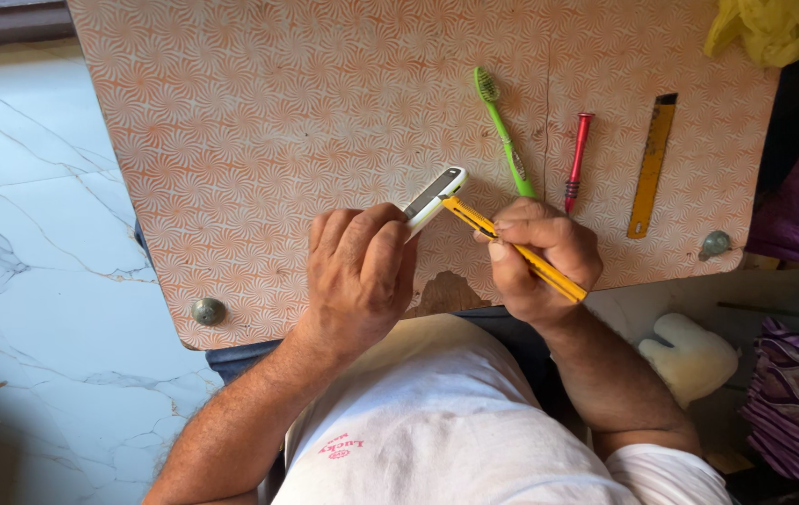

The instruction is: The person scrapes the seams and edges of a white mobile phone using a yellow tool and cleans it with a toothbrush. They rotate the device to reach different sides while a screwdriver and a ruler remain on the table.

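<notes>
My left hand (359,271) grips a small white and grey device (435,196), held edge-up over the patterned orange board (259,131). My right hand (540,257) holds a yellow utility knife (512,248) like a pen. Its tip touches the edge of the device. Both hands hover near the board's front edge, above my lap.
A green toothbrush (502,126), a red-handled screwdriver (576,159) and a yellow ruler (652,164) lie on the board's right side. A yellow cloth (774,28) sits at the far right corner. White marble floor (35,234) is on the left, purple fabric (797,393) on the right.
</notes>
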